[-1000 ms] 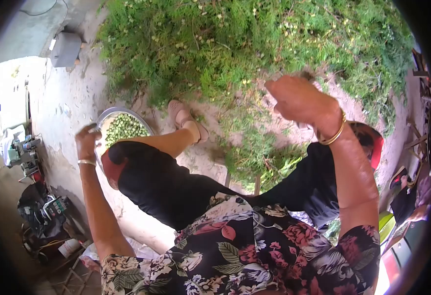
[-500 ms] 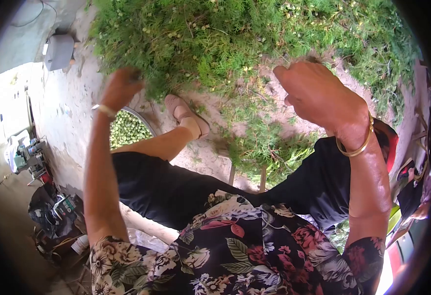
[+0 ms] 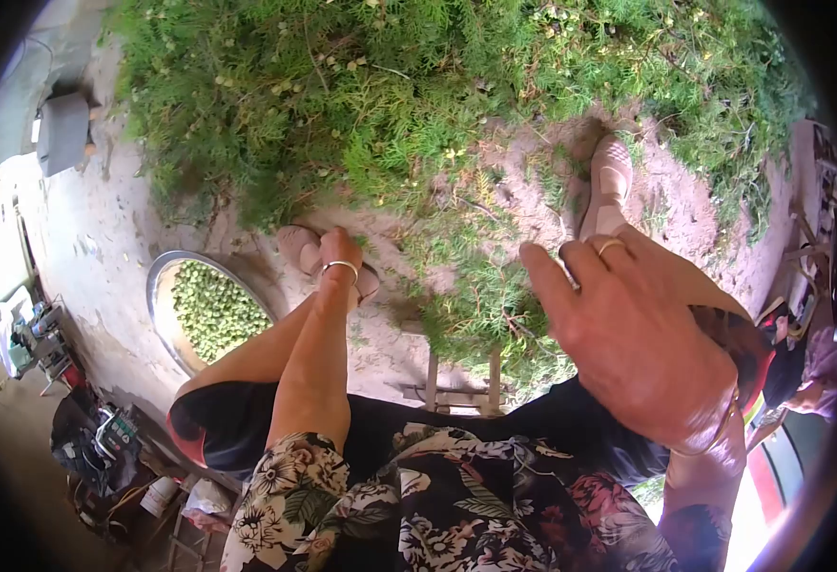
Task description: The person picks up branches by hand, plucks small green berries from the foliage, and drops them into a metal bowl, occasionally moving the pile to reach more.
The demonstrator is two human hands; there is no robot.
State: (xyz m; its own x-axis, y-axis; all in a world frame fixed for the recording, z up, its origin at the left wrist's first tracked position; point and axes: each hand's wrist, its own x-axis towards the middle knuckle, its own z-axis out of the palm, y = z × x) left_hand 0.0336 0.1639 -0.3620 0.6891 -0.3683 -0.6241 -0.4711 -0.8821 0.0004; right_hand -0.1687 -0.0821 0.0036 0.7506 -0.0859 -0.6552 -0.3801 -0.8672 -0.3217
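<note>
My left hand, with a pale bangle at the wrist, is in front of my left shoe. Its fingers are bunched together, and whatever they grip, if anything, is hidden. Nearer the camera is my right hand, palm down, with a ring and a gold bangle. Its index finger stands apart from the bent others, and nothing shows in it. A heap of green conifer branches with small pale cones spreads beyond both hands. Left of my leg, a round metal basin holds many small green cones.
Loose sprigs lie on the dirt floor between my feet, beside a wooden stool or frame. My right shoe touches the branches' edge. A grey block-like object stands far left, and tools and clutter lie lower left.
My left hand has swung right and down from above the basin to my left shoe. My right hand has dropped closer to me and its fist has loosened. The view has shifted, showing more of the basin.
</note>
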